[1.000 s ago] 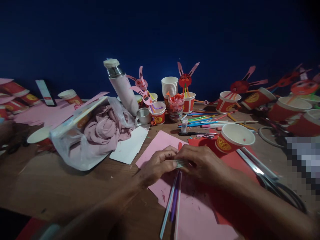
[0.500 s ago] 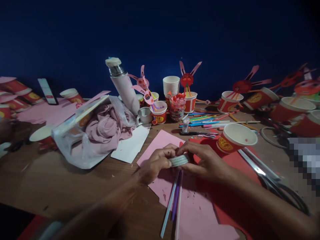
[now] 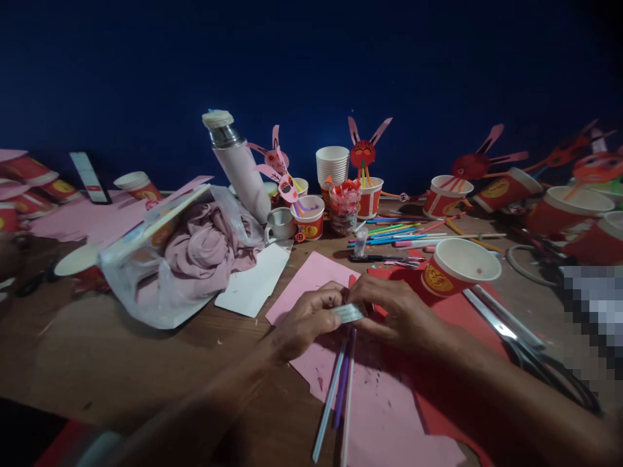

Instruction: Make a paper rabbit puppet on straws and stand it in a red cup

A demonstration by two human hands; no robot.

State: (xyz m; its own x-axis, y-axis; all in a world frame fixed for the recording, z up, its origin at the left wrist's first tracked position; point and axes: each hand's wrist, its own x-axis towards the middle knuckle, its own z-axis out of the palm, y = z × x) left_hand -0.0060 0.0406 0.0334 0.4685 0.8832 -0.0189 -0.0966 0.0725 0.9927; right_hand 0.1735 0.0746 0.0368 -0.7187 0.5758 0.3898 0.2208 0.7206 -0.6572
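Between my two hands is a small pale greenish-white roll of tape point(image 3: 349, 314) with faint printed lines. My left hand point(image 3: 309, 318) closes on its left side, the thumb pressed along it. Curled fingers of my right hand point(image 3: 396, 308) grip the other side; part of the roll is hidden by them. Just below the hands, thin white and purple sticks point(image 3: 342, 383) lie on pink paper point(image 3: 384, 415). Red paper point(image 3: 448, 376) is under my right forearm. Large scissors point(image 3: 511, 337) rest to the right, near a red-and-white paper cup point(image 3: 460, 266).
A plastic bag point(image 3: 156, 305) with pink cloth lies left, beside a leaning flask point(image 3: 238, 168). Behind my hands are loose coloured sticks point(image 3: 403, 233), a metal mug point(image 3: 281, 224), stacked cups point(image 3: 333, 165) and paper rabbit figures point(image 3: 363, 153) in cups. A phone point(image 3: 90, 178) leans at far left.
The roll of tape has turned slightly between my fingers, and my right thumb and fingers have shifted a little around it. Things on the table stay put; the view has moved slightly.
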